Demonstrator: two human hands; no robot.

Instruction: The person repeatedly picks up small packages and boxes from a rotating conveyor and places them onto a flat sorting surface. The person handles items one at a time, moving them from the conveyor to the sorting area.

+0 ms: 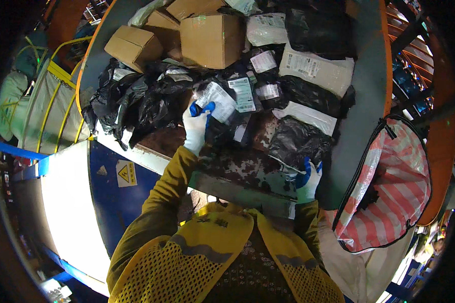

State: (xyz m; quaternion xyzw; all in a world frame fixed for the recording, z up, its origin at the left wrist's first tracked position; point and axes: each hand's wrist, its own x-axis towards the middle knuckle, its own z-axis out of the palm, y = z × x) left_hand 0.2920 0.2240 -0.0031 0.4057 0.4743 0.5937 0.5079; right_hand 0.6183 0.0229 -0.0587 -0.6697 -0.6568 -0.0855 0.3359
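Note:
My left hand (198,123), in a white glove with blue fingertips, pinches the near edge of a parcel bearing a white printed label (220,102). Beside that label lies a black parcel with another label (242,94). My right hand (310,181), gloved the same way, grips the near right corner of a black plastic mailer bag (300,139); part of its fingers is hidden by the bag. A slim white packet (311,118) lies against the far side of this bag.
Cardboard boxes (211,41), black bags (163,98) and a white mailer (316,70) heap up on a worn metal chute (246,166) with raised sides. A red-and-white striped sack (394,189) stands at right. Yellow-railed cage (57,94) at left; blue panel with a warning sign (126,173) nearby.

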